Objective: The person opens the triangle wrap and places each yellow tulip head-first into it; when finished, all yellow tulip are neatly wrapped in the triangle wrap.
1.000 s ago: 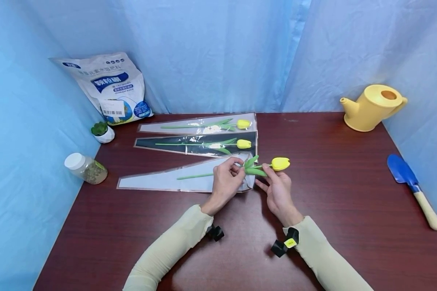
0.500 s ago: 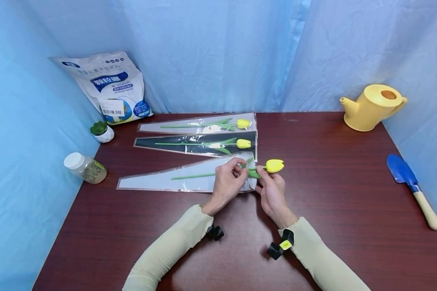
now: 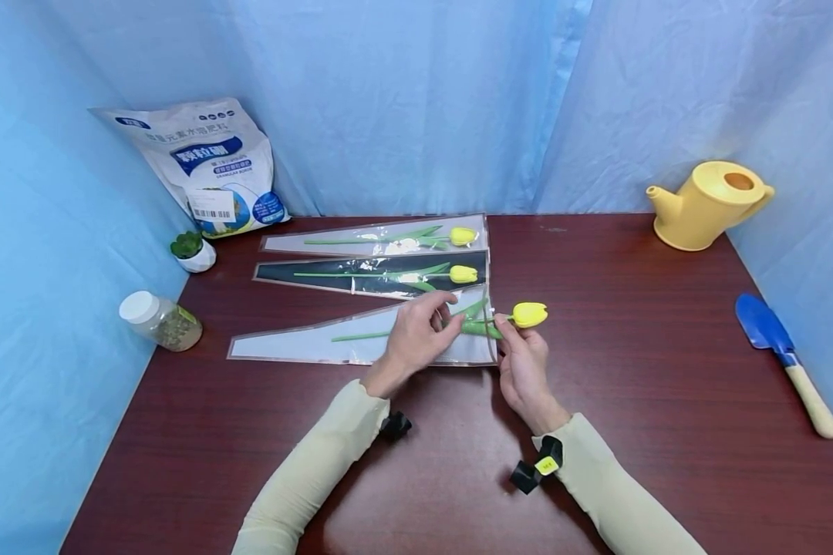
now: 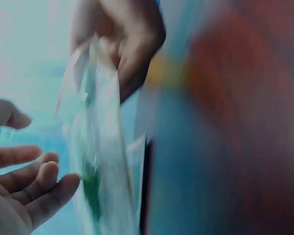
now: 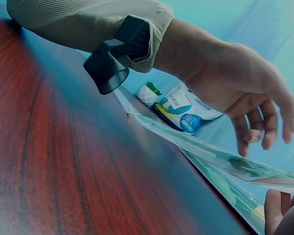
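A yellow tulip (image 3: 530,314) lies partly inside a clear-fronted, white-backed flower sleeve (image 3: 284,344). Its stem and leaves are in the sleeve, while the bloom sticks out past the wide right end. My right hand (image 3: 526,374) pinches the tulip stem just below the bloom, at the sleeve's mouth. Loosely bent, the fingers of my left hand (image 3: 416,331) hover over the sleeve near the leaves; in the left wrist view they are apart from the sleeve (image 4: 105,142). Behind lie a black-backed sleeve (image 3: 278,272) and another pale sleeve (image 3: 284,244), each with a yellow tulip inside.
At the left stand a white-capped jar (image 3: 163,320), a small potted succulent (image 3: 196,253) and a white fertilizer bag (image 3: 208,169). A yellow watering can (image 3: 701,208) is at the back right, a blue trowel (image 3: 770,327) at the right edge. Blue curtains surround the table (image 3: 632,347).
The tulip slid left into the sleeve, then shifted slightly right. My left hand has let go and moved left, its fingers spreading. The sleeve's mouth now lies flatter.
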### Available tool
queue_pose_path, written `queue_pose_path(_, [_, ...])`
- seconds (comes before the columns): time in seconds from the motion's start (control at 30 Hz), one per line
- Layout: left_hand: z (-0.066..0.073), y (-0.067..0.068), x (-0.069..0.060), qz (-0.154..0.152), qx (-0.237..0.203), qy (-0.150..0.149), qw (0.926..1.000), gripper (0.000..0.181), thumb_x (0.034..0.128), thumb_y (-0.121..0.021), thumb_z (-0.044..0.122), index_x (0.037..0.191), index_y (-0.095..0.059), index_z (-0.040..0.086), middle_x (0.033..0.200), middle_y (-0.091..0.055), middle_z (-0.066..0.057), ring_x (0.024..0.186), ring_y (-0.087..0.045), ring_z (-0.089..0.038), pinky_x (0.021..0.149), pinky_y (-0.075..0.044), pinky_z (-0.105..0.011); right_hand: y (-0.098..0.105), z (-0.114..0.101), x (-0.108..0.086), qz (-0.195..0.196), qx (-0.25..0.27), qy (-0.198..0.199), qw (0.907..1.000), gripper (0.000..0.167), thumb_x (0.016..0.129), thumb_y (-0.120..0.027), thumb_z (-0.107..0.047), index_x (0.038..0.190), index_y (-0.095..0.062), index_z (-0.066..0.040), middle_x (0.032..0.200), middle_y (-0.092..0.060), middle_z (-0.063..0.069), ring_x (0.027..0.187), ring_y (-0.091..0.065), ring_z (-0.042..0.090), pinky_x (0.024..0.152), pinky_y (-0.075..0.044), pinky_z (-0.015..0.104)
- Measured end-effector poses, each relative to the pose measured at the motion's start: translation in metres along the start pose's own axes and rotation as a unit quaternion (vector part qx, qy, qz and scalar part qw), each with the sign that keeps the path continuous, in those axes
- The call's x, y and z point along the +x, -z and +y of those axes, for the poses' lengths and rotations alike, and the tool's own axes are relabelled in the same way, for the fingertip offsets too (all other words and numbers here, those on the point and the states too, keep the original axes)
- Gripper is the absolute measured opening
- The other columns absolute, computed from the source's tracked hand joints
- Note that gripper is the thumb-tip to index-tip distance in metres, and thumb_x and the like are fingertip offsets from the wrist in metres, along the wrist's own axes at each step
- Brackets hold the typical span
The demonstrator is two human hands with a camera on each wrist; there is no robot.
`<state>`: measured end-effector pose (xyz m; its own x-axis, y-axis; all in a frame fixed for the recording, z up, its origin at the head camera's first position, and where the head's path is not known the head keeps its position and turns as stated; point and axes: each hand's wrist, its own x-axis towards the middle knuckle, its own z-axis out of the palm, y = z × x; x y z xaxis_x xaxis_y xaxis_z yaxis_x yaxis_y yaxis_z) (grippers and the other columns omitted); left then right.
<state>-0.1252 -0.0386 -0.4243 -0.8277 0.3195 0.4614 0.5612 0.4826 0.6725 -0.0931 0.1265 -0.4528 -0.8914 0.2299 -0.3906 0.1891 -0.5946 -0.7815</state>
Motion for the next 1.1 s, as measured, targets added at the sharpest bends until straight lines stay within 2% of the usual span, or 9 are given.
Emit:
queue_pose_path(0.13, [-0.01,0.012,0.004,-0.035,0.06,0.005,0.9976,0.037,0.0847,-0.075,0.021,0.115,-0.068,0.002,0.097,-0.069,-0.014,0.081,-0.065,-0.024,0.072,-0.057,-0.035,0.002,-0.003,0.002,0.004,0.005,0.001,1.0,0.007,0.1,-0.06,-0.013,0.093,-0.062,-0.016,0.079,-0.067,-0.011,0.074,-0.065,0.0,0.063,-0.051,0.018])
queue_pose_path(0.27, [-0.016,0.02,0.006,-0.11,0.092,0.04,0.9888,0.069,0.082,-0.08,0.035,0.14,-0.054,0.007,0.13,-0.059,-0.016,0.113,-0.058,-0.03,0.094,-0.054,-0.046,0.005,-0.007,0.005,0.01,0.015,0.003,0.9998,0.013,0.1,-0.06,-0.012,0.088,-0.061,-0.017,0.076,-0.065,-0.011,0.07,-0.063,0.0,0.059,-0.049,0.017])
queue_pose_path(0.33, [-0.017,0.022,0.008,-0.162,0.116,0.067,0.9777,0.088,0.0798,-0.081,0.045,0.151,-0.041,0.013,0.145,-0.049,-0.015,0.128,-0.051,-0.032,0.104,-0.049,-0.05,0.006,-0.009,0.006,0.012,0.019,0.006,0.9997,0.012,0.099,-0.06,-0.011,0.089,-0.06,-0.017,0.076,-0.065,-0.011,0.07,-0.063,0.0,0.059,-0.05,0.017])
queue_pose_path(0.4, [-0.019,0.022,0.009,-0.207,0.143,0.081,0.9645,0.103,0.0761,-0.082,0.053,0.158,-0.029,0.016,0.154,-0.039,-0.014,0.138,-0.043,-0.033,0.113,-0.041,-0.053,0.007,-0.011,0.007,0.012,0.026,0.007,0.9996,0.011,0.099,-0.06,-0.011,0.09,-0.06,-0.016,0.077,-0.064,-0.011,0.071,-0.062,0.0,0.06,-0.05,0.017])
queue_pose_path(0.53, [-0.022,0.02,0.008,-0.271,0.198,0.08,0.9385,0.124,0.0699,-0.083,0.061,0.162,-0.013,0.017,0.161,-0.028,-0.016,0.149,-0.03,-0.034,0.123,-0.027,-0.054,0.009,-0.014,0.009,0.008,0.042,0.005,0.9991,0.011,0.099,-0.059,-0.01,0.089,-0.06,-0.015,0.078,-0.064,-0.009,0.073,-0.063,0.001,0.063,-0.051,0.018])
queue_pose_path(0.67, [-0.024,0.017,0.006,-0.294,0.24,0.072,0.9223,0.133,0.0659,-0.087,0.059,0.162,-0.007,0.014,0.159,-0.029,-0.016,0.15,-0.028,-0.035,0.125,-0.024,-0.052,0.01,-0.018,0.009,0.005,0.051,0.005,0.9987,0.011,0.099,-0.06,-0.01,0.089,-0.06,-0.014,0.079,-0.065,-0.009,0.074,-0.064,0.002,0.064,-0.052,0.018])
queue_pose_path(0.87, [-0.027,0.013,0.005,-0.3,0.276,0.065,0.9108,0.13,0.0701,-0.088,0.047,0.162,-0.004,0.011,0.155,-0.035,-0.015,0.144,-0.036,-0.034,0.123,-0.027,-0.052,0.01,-0.023,0.009,-0.001,0.045,0.007,0.999,0.009,0.1,-0.059,-0.011,0.092,-0.059,-0.015,0.081,-0.064,-0.009,0.075,-0.064,0.002,0.065,-0.053,0.018])
queue_pose_path(1.0, [-0.027,0.012,0.006,-0.302,0.282,0.063,0.9083,0.124,0.0731,-0.085,0.042,0.162,-0.004,0.01,0.152,-0.038,-0.015,0.14,-0.04,-0.034,0.122,-0.028,-0.051,0.01,-0.027,0.009,-0.015,0.021,0.008,0.9996,0.007,0.1,-0.059,-0.013,0.094,-0.059,-0.016,0.081,-0.063,-0.01,0.074,-0.064,0.002,0.065,-0.053,0.018])
queue_pose_path(1.1, [-0.028,0.014,0.007,-0.298,0.273,0.065,0.9124,0.123,0.0731,-0.085,0.04,0.162,-0.006,0.009,0.149,-0.04,-0.016,0.138,-0.041,-0.033,0.121,-0.03,-0.049,0.012,-0.032,0.009,-0.031,-0.017,0.013,0.9993,0.002,0.1,-0.059,-0.017,0.099,-0.057,-0.017,0.084,-0.064,-0.011,0.076,-0.066,0.001,0.065,-0.055,0.019])
